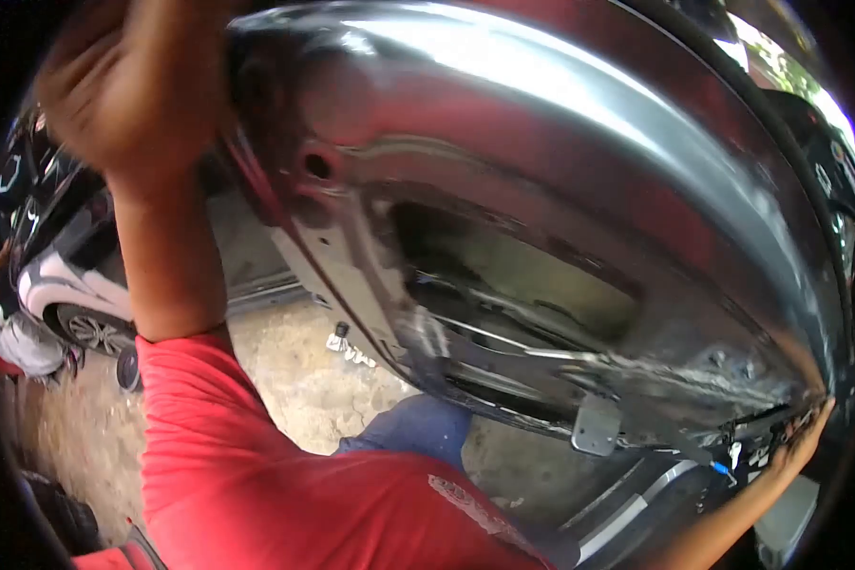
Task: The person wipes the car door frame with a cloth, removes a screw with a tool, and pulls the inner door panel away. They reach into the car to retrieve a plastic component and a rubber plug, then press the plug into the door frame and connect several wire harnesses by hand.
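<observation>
A car door [693, 180] with its inner trim off fills the middle and right of the head view, its dark metal showing a large opening. My right hand [800, 439] is at the door's far right edge, a finger lying along the metal; its other fingers are partly hidden. Beside it are some wiring and a blue-tipped piece [720, 467]. High on the left, my left hand [128, 100] is raised near the door's other end. Motion smears its fingers, so its hold cannot be made out. A grey flat plate [596, 425] sits at the door's lower edge.
A white car [85, 285] with its wheel [90, 326] visible stands at left. A crouching person [24, 347] is at the far left. Small parts [350, 350] lie on the stained concrete floor [299, 394]. A door sill [627, 518] runs below the door.
</observation>
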Tool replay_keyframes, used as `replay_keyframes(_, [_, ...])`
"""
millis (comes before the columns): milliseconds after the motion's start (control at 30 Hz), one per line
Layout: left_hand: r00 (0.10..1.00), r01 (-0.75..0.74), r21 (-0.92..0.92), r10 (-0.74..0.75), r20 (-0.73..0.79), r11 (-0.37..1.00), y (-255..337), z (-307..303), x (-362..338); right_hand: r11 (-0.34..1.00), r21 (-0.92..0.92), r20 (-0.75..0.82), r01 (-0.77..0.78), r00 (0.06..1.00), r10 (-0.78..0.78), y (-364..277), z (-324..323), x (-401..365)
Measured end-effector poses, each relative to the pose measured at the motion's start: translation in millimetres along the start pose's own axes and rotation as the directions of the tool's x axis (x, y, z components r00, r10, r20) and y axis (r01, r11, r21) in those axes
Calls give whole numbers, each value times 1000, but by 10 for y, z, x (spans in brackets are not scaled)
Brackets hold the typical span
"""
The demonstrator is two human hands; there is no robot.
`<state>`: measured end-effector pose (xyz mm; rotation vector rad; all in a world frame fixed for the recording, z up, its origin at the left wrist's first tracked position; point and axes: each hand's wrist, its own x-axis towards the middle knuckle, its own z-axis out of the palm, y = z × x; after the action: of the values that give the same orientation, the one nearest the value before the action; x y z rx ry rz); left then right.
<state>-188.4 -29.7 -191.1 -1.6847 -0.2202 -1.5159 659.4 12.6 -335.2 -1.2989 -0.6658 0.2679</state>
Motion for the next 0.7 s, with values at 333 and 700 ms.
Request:
replay_keyframes(333, [313, 942, 272, -814, -489, 198, 353, -1543, -3984, 965, -260, 184, -29, 980, 79, 13, -496, 1213])
replay_keyframes(700, [-752, 301, 928, -653, 91, -217, 3104, -1156, -8121, 998, -54, 113, 43, 993, -36, -360, 496, -1])
